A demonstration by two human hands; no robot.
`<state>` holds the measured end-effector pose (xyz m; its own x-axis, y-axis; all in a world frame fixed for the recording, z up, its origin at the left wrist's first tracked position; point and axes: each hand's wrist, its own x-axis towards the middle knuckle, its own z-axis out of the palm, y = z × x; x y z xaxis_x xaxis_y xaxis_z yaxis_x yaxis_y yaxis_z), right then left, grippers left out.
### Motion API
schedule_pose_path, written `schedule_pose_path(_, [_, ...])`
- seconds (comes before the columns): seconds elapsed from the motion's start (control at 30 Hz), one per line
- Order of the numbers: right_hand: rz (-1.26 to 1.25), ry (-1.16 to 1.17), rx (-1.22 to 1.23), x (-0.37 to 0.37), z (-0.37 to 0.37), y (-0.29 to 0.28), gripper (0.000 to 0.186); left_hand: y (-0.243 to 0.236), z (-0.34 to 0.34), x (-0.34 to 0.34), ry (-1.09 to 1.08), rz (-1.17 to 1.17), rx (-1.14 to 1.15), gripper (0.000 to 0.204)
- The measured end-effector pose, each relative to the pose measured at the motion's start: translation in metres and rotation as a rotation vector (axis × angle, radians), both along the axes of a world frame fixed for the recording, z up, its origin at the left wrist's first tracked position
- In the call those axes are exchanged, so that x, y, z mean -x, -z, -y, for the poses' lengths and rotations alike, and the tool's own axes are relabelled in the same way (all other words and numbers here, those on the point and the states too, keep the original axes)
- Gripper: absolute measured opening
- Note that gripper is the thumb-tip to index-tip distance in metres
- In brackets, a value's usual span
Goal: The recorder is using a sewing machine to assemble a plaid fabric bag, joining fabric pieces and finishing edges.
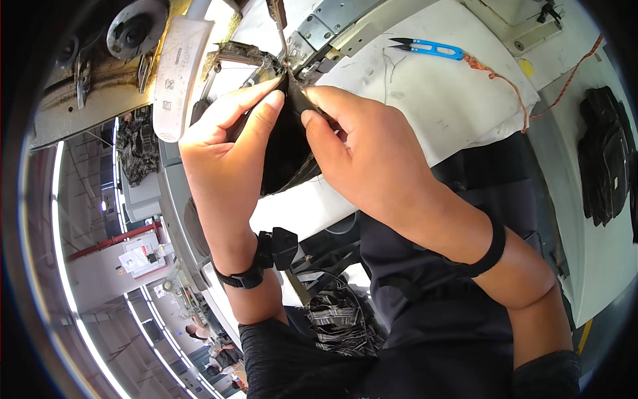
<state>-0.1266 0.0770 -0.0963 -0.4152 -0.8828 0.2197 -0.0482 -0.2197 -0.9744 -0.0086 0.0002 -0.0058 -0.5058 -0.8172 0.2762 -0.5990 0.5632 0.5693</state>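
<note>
A piece of black fabric (282,156) hangs below the presser foot area of a sewing machine (319,40). My left hand (232,130) pinches its upper edge between thumb and forefinger, close to the needle. Just to the right, my right hand (362,130) grips the same fabric with thumb and bent fingers. The two hands are a small gap apart, and the cloth runs up between them to the machine's metal parts. The exact fold under the needle is too small to make out.
Blue thread snips (428,49) on an orange cord lie on the white table (438,100). Stacked dark fabric pieces (605,153) rest at the far right. A white machine cover (183,80) stands beside my left hand. Plaid cloth (335,316) lies below, near my lap.
</note>
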Motion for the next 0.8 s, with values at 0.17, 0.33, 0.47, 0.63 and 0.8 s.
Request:
schedule_pose_path(0.17, [0.009,0.021,0.028,-0.004,-0.001,0.001,0.011,0.001,-0.012,0.000,-0.009,0.067,0.046,0.023])
schedule_pose_path(0.33, [-0.011,-0.024,0.051,-0.007,-0.003,0.001,0.020,0.015,-0.025,0.001,0.010,0.121,0.353,0.017])
schedule_pose_path(0.47, [0.091,0.001,0.114,-0.015,-0.002,0.009,0.026,0.021,-0.030,0.007,-0.032,0.099,0.443,0.016])
schedule_pose_path(0.63, [0.270,-0.072,0.099,-0.010,0.000,0.013,0.034,0.029,-0.038,0.016,-0.089,0.131,0.524,0.017])
schedule_pose_path(0.8, [0.522,-0.138,0.135,-0.007,0.005,0.009,0.037,0.028,-0.044,0.031,-0.125,0.235,0.519,0.020])
